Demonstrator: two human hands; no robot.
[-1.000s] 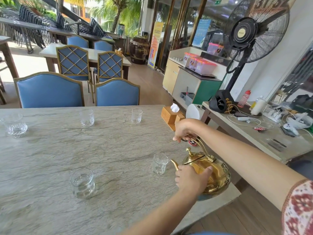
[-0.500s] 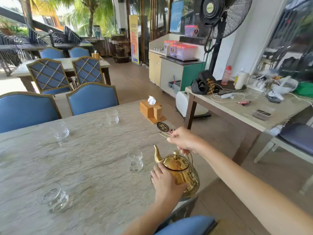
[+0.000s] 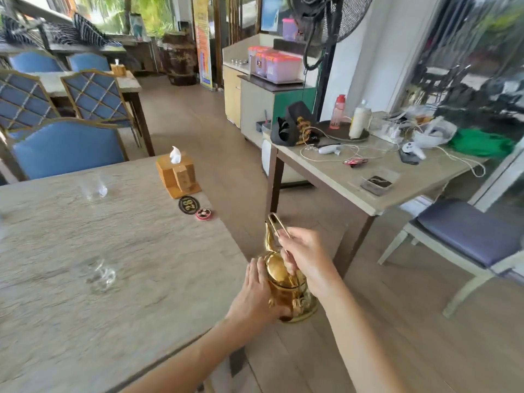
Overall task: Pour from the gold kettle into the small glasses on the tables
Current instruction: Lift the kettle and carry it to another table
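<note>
The gold kettle (image 3: 286, 282) hangs in the air just off the right edge of the marble table (image 3: 85, 279), its spout pointing away from me. My right hand (image 3: 304, 256) grips its thin handle from above. My left hand (image 3: 256, 293) presses flat against the kettle's left side and underside. Two small clear glasses stand on the table: one blurred near the middle (image 3: 100, 275), another farther back (image 3: 93, 188). Both hands are well to the right of the glasses.
A wooden tissue box (image 3: 177, 173), a table number disc (image 3: 189, 205) and a small red disc (image 3: 204, 214) sit near the table's far right corner. A cluttered side table (image 3: 368, 171) stands to the right with a purple-cushioned chair (image 3: 465, 236). Blue chairs (image 3: 65, 148) line the far side.
The view has swung right. The kettle has come off the tabletop and moved past the table's right edge, still held in both hands. The near glass is now farther left.
</note>
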